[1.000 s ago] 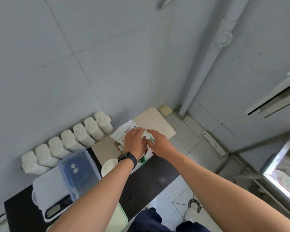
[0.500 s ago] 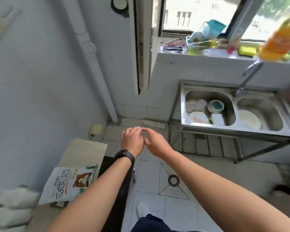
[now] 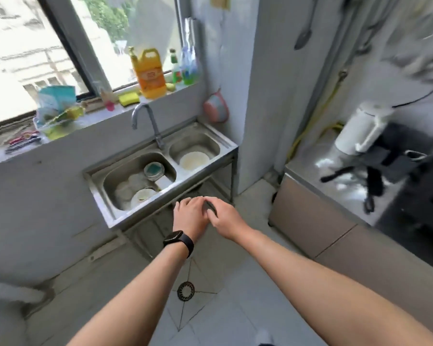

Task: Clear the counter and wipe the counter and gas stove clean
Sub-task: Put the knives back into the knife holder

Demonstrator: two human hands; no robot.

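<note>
My left hand [image 3: 190,216], with a black watch on its wrist, and my right hand [image 3: 225,216] hang together in mid-air over the floor, just in front of the sink [image 3: 99,193]. Their fingertips touch and the fingers curl downward; what lies between them is hidden. At the right stands the steel-topped counter [image 3: 310,168], blurred. On it are a white kettle [image 3: 360,131] and the black gas stove [image 3: 410,193]. Both hands are well left of the counter.
The double sink holds several plates and bowls under a tap [image 3: 145,121]. The window sill carries an orange detergent jug [image 3: 149,71], a yellow sponge [image 3: 128,99] and bottles. A pink cloth [image 3: 216,108] hangs on the wall. A floor drain [image 3: 185,290] lies below my arms.
My view has swung right, from the side table with the snack bag, past the sink, toward the counter and stove. My hands have stayed together in front of me.
</note>
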